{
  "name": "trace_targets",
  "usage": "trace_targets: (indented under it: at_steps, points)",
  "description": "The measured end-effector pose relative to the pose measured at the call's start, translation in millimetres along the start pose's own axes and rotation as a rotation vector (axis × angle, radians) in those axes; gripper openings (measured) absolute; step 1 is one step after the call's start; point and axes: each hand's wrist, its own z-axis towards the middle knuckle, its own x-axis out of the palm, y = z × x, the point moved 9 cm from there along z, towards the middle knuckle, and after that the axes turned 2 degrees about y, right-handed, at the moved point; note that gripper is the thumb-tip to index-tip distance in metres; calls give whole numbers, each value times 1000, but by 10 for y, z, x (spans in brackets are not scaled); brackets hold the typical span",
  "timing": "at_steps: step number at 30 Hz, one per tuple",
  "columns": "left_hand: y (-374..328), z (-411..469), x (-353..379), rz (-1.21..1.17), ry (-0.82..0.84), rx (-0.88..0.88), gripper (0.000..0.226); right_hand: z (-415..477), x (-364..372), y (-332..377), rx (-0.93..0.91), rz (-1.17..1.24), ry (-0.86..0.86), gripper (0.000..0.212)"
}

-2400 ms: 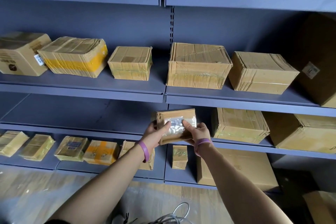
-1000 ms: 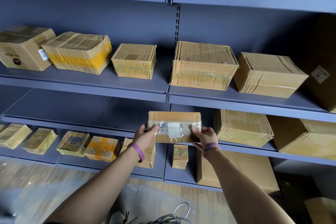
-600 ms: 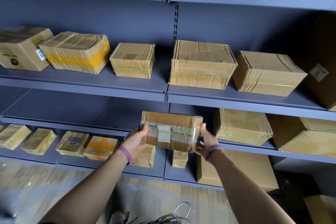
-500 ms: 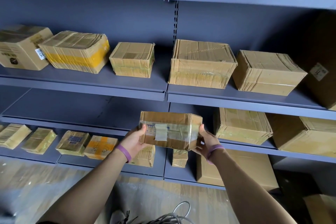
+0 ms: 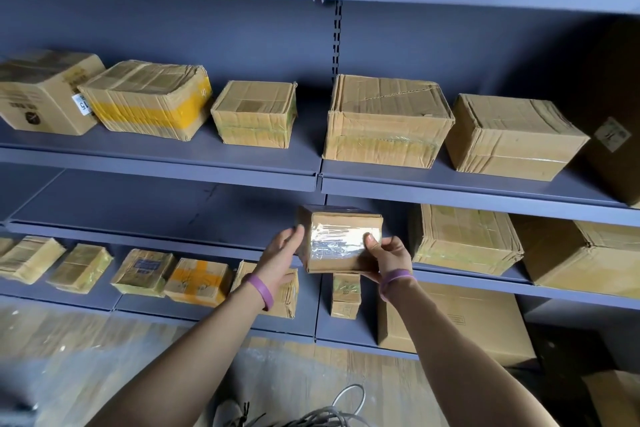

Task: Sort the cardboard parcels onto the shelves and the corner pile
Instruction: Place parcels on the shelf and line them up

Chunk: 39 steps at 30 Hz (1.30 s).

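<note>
Parcel (image 5: 341, 240): small brown cardboard, glossy clear tape across front.

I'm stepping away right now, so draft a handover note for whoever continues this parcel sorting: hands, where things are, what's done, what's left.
Left hand presses flat on the left side of the small brown cardboard parcel with shiny clear tape; right hand grips its right end.
Parcel is in the air before the grey-blue metal shelving, at the third level.
Done: brown taped cardboard boxes already sit on several levels.
Left: shelve this parcel; corner pile not in view.
</note>
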Motion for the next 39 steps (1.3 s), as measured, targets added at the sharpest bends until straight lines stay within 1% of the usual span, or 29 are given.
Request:
trace_targets:
  at_steps: [1, 2, 4, 5, 6, 7, 8, 10, 11, 14, 17, 18, 20, 22, 24, 27, 29, 30, 32, 34, 36, 37, 39]
  points:
    - [-21, -12, 66, 16, 37, 20, 28, -8, 20, 15, -11, 5, -2, 27]
    - [-18, -14, 111, 19, 58, 29, 31, -12, 36, 19, -18, -3, -4, 28]
    - [2, 24, 111, 38, 16, 35, 41, -29, 74, -5, -5, -36, 11, 31]
    - [-7, 39, 75, 53, -29, 41, 36, -53, 94, -22, 11, -49, 29, 31]
    - [-20, 52, 25, 61, -74, 48, 24, -60, 109, -47, 26, -54, 57, 30]
    - [-22, 70, -23, 66, -101, 49, 15, -70, 132, -62, 37, -54, 92, 27]
    - [-24, 81, -59, 63, -109, 46, 11, -59, 148, -81, 48, -58, 127, 24]
    - [-5, 85, -147, 53, -121, 20, 12, -59, 183, -95, 71, -68, 168, 20]
    - [20, 84, -181, 32, -121, -1, 14, -62, 194, -96, 87, -78, 171, 24]
    - [108, 66, -232, -74, -96, -71, 27, 3, 160, -94, 129, -142, 108, 44]
    - [170, 24, -291, -196, -84, -123, 44, 63, -4, -21, 77, -228, -35, 41]
    - [184, 2, -302, -205, -74, -133, 45, 95, -67, -4, 55, -228, -74, 42]
    - [198, -30, -306, -175, -46, -136, 43, 135, -132, -36, 69, -194, -95, 52]
    - [202, -47, -300, -133, -28, -128, 45, 143, -123, -124, 133, -158, -68, 56]
    - [171, -71, -297, -104, -40, -115, 45, 136, -96, -206, 195, -161, -42, 50]
    - [112, -75, -299, -152, -68, -100, 44, 164, -132, -233, 166, -204, -80, 44]
    - [115, -22, -318, -212, -105, -109, 41, 178, -133, -283, 185, -207, -62, 48]
    - [116, -7, -341, -224, -136, -116, 36, 159, -124, -316, 210, -211, -46, 46]
    - [139, 34, -399, -218, -210, -141, 30, 124, -116, -339, 225, -217, -23, 44]
    - [160, 67, -447, -203, -263, -157, 27, 115, -126, -330, 214, -223, -27, 50]
    - [146, 61, -410, -175, -235, -179, 34, 87, -112, -299, 194, -218, -28, 49]
    - [151, 52, -360, -159, -190, -212, 44, 63, -95, -267, 179, -216, -25, 48]
    - [163, 7, -239, -147, -86, -293, 70, 63, -69, -265, 173, -222, -9, 61]
